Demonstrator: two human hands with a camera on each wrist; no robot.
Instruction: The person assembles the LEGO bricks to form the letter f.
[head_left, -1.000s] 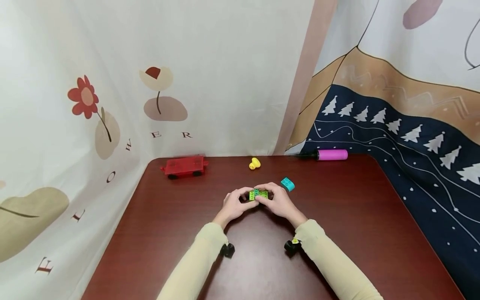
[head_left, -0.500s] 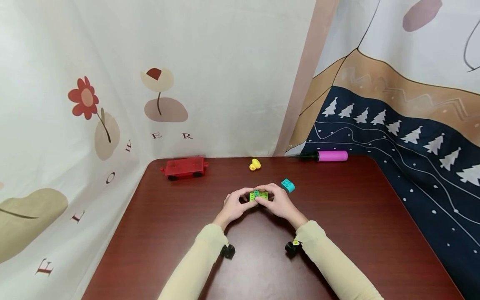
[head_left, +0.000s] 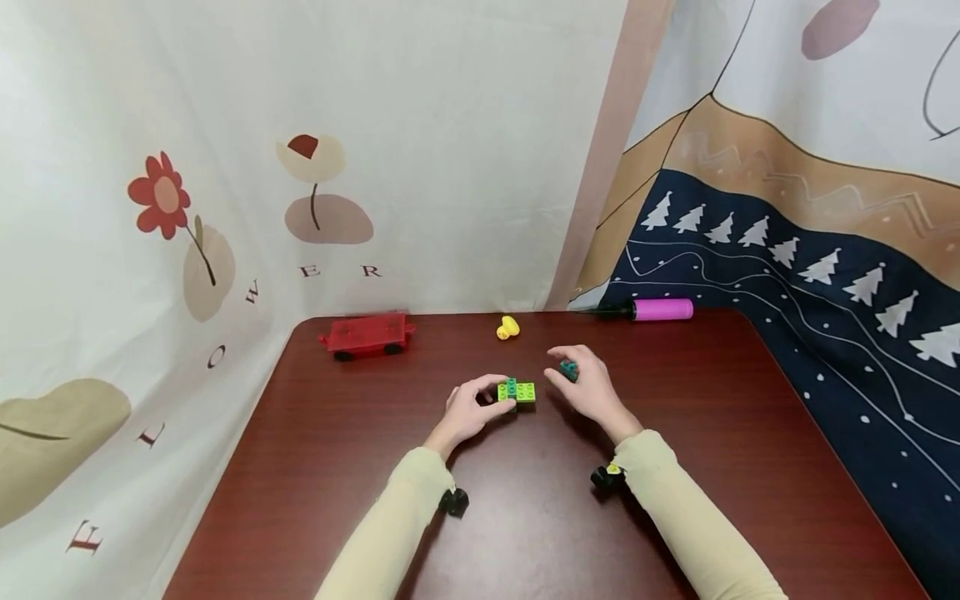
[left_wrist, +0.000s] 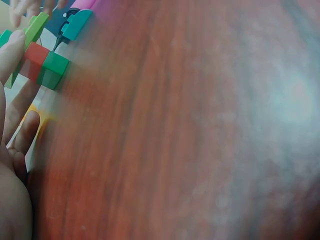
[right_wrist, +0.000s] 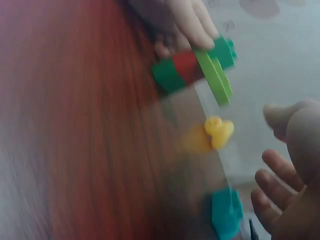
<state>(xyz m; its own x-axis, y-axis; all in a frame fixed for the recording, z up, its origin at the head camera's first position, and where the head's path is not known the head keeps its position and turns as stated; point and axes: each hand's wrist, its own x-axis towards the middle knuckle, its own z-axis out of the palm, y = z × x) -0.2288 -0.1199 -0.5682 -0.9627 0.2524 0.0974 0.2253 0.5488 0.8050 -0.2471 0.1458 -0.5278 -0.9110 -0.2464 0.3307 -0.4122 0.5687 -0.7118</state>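
My left hand pinches a small stack of toy building blocks between thumb and fingers, in the middle of the table. From the right wrist view, the stack has a dark green block at the bottom, a red block above it, a flat lime plate and a green block on top. To its right, my right hand hovers with fingers spread around a turquoise block. Its fingers stand apart from that block in the right wrist view.
A yellow rubber duck sits near the table's back edge. At the back left stands a red toy wagon with black wheels. A pink-handled pump lies along the back right. Printed curtains hang behind the brown table.
My right hand has let go of the block stack and moved right and back to the turquoise block. My left hand stays in place, still holding the stack.
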